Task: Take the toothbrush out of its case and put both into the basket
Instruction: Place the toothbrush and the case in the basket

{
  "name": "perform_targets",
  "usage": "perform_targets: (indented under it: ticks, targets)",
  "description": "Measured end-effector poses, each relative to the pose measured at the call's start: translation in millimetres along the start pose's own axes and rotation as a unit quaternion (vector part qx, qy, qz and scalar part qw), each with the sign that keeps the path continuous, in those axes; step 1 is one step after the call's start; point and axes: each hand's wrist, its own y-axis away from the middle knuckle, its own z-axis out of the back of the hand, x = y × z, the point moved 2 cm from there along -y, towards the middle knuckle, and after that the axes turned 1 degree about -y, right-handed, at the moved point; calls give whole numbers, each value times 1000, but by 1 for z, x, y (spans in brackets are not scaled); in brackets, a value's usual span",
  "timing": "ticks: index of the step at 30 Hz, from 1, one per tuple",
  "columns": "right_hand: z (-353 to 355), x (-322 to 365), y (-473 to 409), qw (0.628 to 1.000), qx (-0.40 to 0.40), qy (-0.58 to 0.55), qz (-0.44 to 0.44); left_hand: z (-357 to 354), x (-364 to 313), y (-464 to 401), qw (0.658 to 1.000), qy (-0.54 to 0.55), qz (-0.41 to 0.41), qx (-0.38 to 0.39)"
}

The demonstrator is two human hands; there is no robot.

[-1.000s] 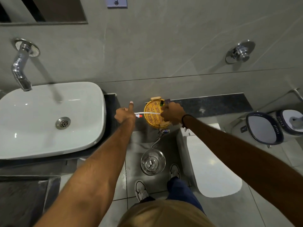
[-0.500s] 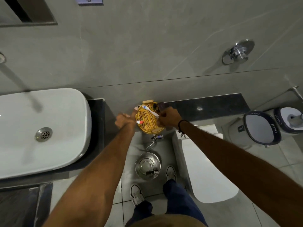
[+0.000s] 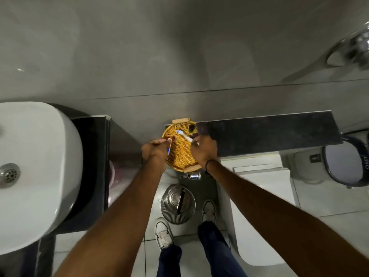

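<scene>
A yellow wicker basket [image 3: 179, 154] with wooden handles sits at the left end of a dark ledge [image 3: 269, 132]. My right hand [image 3: 204, 149] is shut on the handle of a white toothbrush [image 3: 184, 136], whose blue-tipped head lies over the basket's far part. My left hand [image 3: 154, 150] is at the basket's left rim, shut on a short red, white and blue piece that looks like the toothbrush case [image 3: 169, 146]. The case hangs just over the rim, apart from the brush.
A small dark object [image 3: 192, 127] lies in the basket's far corner. A white sink [image 3: 36, 166] on a black counter is at the left. Below are a steel bin [image 3: 177, 204], my shoes, a chrome valve [image 3: 194, 176] and a white toilet lid [image 3: 259, 206].
A second ago brush and case formed one white bar stretched between both hands. Now they are separated, the brush over the basket and the case in my left hand at the rim.
</scene>
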Motion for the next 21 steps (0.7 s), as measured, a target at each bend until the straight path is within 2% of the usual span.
perform_targets:
  ticks: [2, 5, 10, 16, 21]
  targets:
    - [-13, 0, -6, 999, -35, 13, 19, -13, 7, -9, 999, -22, -40, -26]
    - [-33, -5, -12, 998, -29, 58, 23, -27, 18, -15, 989, -91, -106, -42]
    - [-49, -13, -24, 998, -8, 67, 3, -30, 29, -20, 938, -273, -214, -21]
    - [-60, -22, -36, 994, 10, 106, 2, -30, 29, -18, 877, -397, -270, -4]
    - [-50, -18, -26, 996, 1, 85, 28, -17, 20, -13, 846, -444, -291, 45]
